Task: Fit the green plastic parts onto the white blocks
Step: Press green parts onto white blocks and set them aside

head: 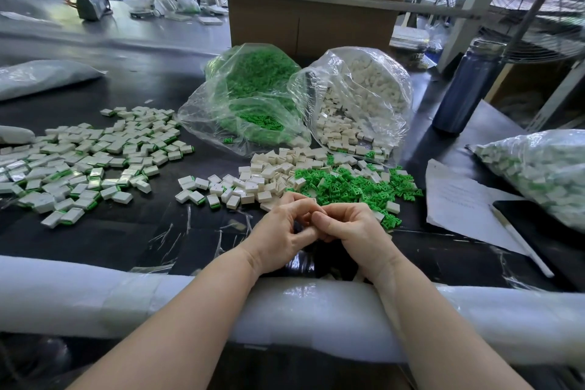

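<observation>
my left hand (278,231) and my right hand (348,228) are pressed together fingertip to fingertip just above the dark desk (133,231), both with fingers curled inward as if pinching something between them, but whatever that is sits hidden behind my knuckles, so i cannot tell whether i am holding a block, a clip, both or nothing. the loose heap of small white rectangular plastic blocks (266,177) lies just beyond my left hand, and the scatter of small bright green plastic parts (348,184) lies just beyond my right hand, the two heaps running into each other where they meet. off to the left of my left hand is the wide spread of finished white blocks with green edges (79,161), well apart. the main risk i see is working blind: if a green part goes on skewed, i may force it and bend or snap it. a small piece could also slip from my fingertips and drop into the gap between the desk and the white foam padding roll (95,294) under my wrists. and because the heaps mix in front of me, i could grab a block that is already fitted, or nudge unfinished ones toward the finished spread.
</observation>
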Demonstrator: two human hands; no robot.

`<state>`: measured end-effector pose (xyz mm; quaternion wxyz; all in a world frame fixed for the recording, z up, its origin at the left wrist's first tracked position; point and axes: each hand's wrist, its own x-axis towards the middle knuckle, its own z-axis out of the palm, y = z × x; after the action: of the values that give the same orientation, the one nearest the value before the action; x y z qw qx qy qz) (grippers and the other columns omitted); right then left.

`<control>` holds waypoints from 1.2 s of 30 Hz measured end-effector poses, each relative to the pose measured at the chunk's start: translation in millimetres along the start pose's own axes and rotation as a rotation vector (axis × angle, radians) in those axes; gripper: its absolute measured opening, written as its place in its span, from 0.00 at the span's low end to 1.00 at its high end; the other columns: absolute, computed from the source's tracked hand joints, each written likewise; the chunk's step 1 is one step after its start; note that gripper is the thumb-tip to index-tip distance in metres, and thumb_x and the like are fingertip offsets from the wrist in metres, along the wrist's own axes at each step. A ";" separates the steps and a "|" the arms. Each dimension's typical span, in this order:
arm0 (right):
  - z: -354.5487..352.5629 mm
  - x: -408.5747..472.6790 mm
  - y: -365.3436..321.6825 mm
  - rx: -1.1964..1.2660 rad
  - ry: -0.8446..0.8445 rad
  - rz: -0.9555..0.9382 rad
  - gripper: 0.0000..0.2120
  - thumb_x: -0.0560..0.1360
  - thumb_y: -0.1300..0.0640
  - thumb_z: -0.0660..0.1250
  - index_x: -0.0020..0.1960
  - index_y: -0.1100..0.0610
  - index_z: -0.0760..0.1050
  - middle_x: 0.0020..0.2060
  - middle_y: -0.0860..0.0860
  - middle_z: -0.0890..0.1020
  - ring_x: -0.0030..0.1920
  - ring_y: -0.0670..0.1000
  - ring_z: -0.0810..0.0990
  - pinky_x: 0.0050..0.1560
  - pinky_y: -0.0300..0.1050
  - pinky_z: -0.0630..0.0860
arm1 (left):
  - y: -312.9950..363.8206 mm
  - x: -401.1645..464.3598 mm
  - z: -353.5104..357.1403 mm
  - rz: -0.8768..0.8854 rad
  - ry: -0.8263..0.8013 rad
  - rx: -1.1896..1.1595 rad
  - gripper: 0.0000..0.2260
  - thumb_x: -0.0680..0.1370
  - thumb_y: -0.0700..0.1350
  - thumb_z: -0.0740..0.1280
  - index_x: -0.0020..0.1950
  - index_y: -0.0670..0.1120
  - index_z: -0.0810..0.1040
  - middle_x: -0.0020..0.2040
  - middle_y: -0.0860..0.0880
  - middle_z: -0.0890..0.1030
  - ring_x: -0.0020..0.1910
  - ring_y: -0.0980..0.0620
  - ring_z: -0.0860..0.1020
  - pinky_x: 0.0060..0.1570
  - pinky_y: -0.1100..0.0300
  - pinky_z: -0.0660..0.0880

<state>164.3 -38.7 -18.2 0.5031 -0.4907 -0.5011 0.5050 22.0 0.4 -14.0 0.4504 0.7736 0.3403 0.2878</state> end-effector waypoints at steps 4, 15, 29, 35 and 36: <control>-1.3 0.2 0.7 0.011 -0.010 0.021 0.05 0.69 0.59 0.70 0.39 0.56 0.84 0.34 0.56 0.82 0.35 0.50 0.77 0.38 0.40 0.74 | -0.7 -0.5 0.6 0.002 -0.010 0.016 0.08 0.74 0.36 0.67 0.45 0.50 0.76 0.53 0.46 0.71 0.54 0.47 0.74 0.58 0.60 0.70; -1.5 0.7 1.2 0.014 0.023 0.048 0.07 0.72 0.65 0.68 0.38 0.60 0.83 0.34 0.59 0.80 0.36 0.54 0.75 0.38 0.44 0.72 | -2.0 -0.2 0.6 -0.003 -0.029 0.036 0.10 0.74 0.37 0.67 0.44 0.54 0.75 0.53 0.48 0.71 0.53 0.46 0.74 0.60 0.53 0.71; 0.0 -0.5 -0.5 0.009 0.044 0.061 0.07 0.72 0.66 0.68 0.38 0.62 0.82 0.30 0.57 0.78 0.31 0.51 0.73 0.33 0.40 0.71 | -1.6 0.0 0.8 0.005 -0.035 0.066 0.07 0.74 0.38 0.67 0.45 0.50 0.76 0.53 0.46 0.71 0.52 0.46 0.74 0.59 0.51 0.71; -0.3 -0.6 -0.5 -0.017 0.049 0.030 0.06 0.72 0.60 0.69 0.39 0.61 0.82 0.30 0.57 0.77 0.30 0.49 0.71 0.32 0.38 0.69 | -2.3 0.6 0.2 0.004 -0.025 0.024 0.05 0.75 0.36 0.66 0.48 0.44 0.77 0.53 0.44 0.71 0.50 0.44 0.74 0.55 0.57 0.73; 0.5 -0.6 -1.1 -0.024 0.048 0.016 0.07 0.71 0.57 0.69 0.39 0.60 0.83 0.31 0.57 0.77 0.31 0.49 0.72 0.33 0.38 0.70 | -2.3 0.4 -0.2 0.010 -0.011 0.001 0.05 0.75 0.36 0.66 0.49 0.43 0.77 0.53 0.44 0.71 0.48 0.46 0.74 0.53 0.62 0.74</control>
<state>163.8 -39.3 -17.1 0.5051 -0.5126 -0.4908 0.4911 21.6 1.7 -15.9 0.4506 0.7771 0.3340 0.2855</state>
